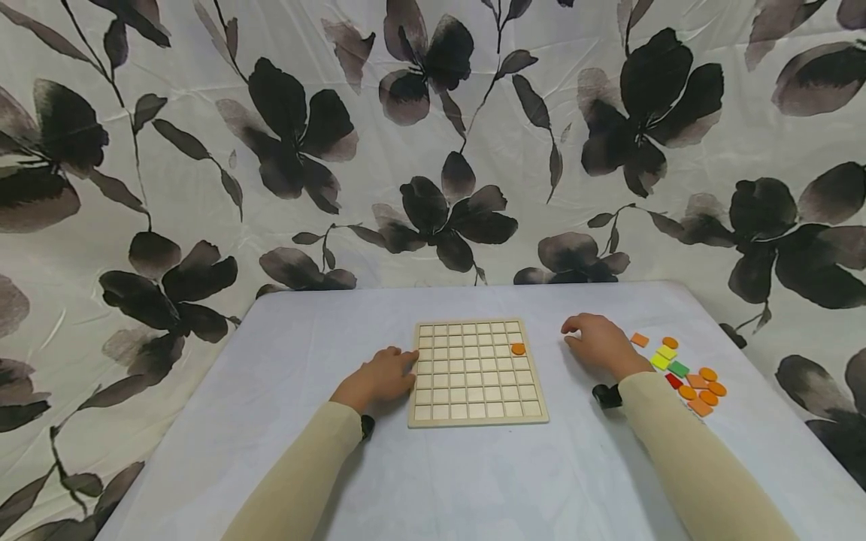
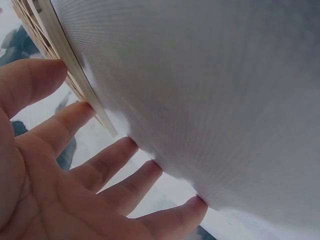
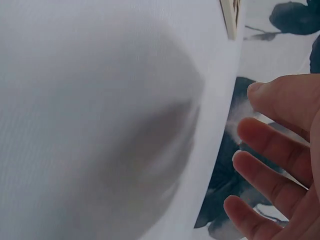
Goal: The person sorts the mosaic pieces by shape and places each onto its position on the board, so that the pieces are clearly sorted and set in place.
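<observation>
A square wooden grid board [image 1: 479, 373] lies flat on the table in the head view. One orange disc [image 1: 518, 349] sits in a cell near its upper right corner. My left hand [image 1: 379, 376] touches the board's left edge with thumb and index fingertips; in the left wrist view the other fingertips [image 2: 150, 167] rest on the cloth. Between the board and a group of loose pieces, my right hand [image 1: 598, 344] hovers with loosely bent fingers. Nothing shows between those fingers in the right wrist view, where the board's corner [image 3: 229, 20] appears at the top.
Right of the right hand lie several loose flat pieces, among them orange discs [image 1: 707, 373], orange squares [image 1: 700, 406], yellow squares [image 1: 660, 361], a green piece [image 1: 678, 369] and a red piece [image 1: 673, 381]. A white cloth covers the table [image 1: 298, 338]. Behind hangs a floral curtain [image 1: 433, 150].
</observation>
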The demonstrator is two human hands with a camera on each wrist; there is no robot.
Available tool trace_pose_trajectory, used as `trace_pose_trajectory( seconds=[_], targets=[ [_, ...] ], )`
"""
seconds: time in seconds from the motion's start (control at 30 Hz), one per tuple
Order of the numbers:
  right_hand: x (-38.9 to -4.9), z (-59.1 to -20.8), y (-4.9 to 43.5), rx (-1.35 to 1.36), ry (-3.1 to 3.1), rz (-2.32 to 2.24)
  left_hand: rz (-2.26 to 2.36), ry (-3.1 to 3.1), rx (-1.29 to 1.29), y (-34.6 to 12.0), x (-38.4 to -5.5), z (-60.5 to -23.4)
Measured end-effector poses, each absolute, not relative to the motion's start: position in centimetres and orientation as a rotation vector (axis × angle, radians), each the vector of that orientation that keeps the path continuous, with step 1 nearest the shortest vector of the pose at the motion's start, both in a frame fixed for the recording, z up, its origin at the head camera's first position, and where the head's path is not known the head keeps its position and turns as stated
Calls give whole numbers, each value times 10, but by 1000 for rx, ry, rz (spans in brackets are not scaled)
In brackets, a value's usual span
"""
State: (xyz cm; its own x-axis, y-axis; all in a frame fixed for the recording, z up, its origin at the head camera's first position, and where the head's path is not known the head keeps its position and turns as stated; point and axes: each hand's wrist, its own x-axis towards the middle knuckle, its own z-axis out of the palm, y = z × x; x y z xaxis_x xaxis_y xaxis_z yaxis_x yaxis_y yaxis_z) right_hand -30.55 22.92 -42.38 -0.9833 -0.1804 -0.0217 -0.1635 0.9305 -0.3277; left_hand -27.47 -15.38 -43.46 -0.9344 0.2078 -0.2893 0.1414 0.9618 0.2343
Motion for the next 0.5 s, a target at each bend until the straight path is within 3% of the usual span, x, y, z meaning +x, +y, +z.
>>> trace_pose_trajectory(
  seconds=[0.5],
  targets=[
    [-301,-423,260,-168,3036,-555,312,2802,281,-154,-273,-433]
  ],
)
